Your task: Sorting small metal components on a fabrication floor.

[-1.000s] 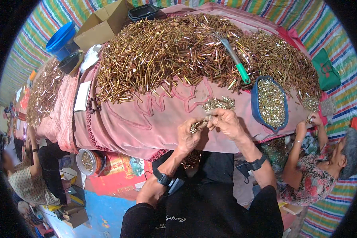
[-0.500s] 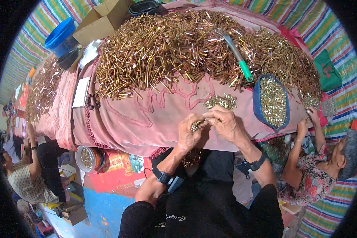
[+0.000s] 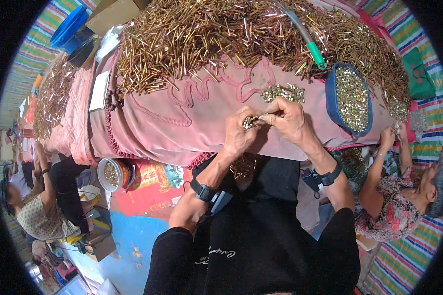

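Note:
My left hand [image 3: 238,130] is closed around a bunch of thin brass-coloured sticks [image 3: 250,121], whose pale ends show at the top of the fist. Beside it, my right hand [image 3: 291,123] is closed, thumb and fingertips pinched against that bunch; what sits in the pinch is too small to make out. Just beyond both hands lies a small heap of short pale and brassy pieces [image 3: 283,93] on the pink cloth [image 3: 202,135]. A dark blue tub [image 3: 333,105] of similar pieces stands to the right. A broad pile of long brass-coloured sticks [image 3: 197,44] covers the far side.
A tool with a green handle [image 3: 316,55] rests on the pile. At far left stand a blue bucket [image 3: 69,27] and a cardboard box [image 3: 114,15]. A white bucket [image 3: 110,176] is below the cloth's edge. Co-workers sit left [image 3: 42,216] and right [image 3: 396,211].
The whole view has shifted, so the pile, tub and cloth appear higher. My hands stay together over the cloth, the left still around the bunch, the right still pinching beside it.

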A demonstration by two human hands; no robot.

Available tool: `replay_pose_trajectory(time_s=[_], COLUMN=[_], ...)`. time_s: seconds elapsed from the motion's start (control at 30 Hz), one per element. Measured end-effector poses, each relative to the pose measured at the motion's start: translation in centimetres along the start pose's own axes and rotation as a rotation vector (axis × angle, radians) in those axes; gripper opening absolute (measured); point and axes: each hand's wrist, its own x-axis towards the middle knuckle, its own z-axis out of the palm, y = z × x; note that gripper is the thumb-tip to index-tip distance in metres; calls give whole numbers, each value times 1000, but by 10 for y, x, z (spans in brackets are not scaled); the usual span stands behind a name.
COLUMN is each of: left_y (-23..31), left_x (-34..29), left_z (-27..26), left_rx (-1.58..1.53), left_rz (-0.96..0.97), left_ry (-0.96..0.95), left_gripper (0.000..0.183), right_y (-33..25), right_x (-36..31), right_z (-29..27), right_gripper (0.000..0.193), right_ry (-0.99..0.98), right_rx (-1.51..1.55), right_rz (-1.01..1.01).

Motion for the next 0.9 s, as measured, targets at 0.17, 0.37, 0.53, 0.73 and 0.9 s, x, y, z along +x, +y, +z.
replay_pose_trajectory(time_s=[0.17,0.37,0.53,0.73,0.9], left_y=[0,-2,0,-2,-3], left_x=[-2,-5,-1,-2,-2], left_z=[-4,-4,-4,-4,-2], left_rx=[-94,-80,-143,-150,-193], left_rz=[-84,-169,-141,-89,-79], left_ry=[-45,-108,-85,-66,-45], left_gripper=[10,12,12,13,13], right_y=[-23,-17,-9,-12,-20], right_x=[-6,-11,-6,-5,-10], right_z=[-1,1,3,7,3], right_gripper=[21,19,24,31,23], right_ry=[-55,31,72,93,92], right_rx=[-123,-255,-215,-268,-269], right_rz=[41,-363,-167,-350,-118])
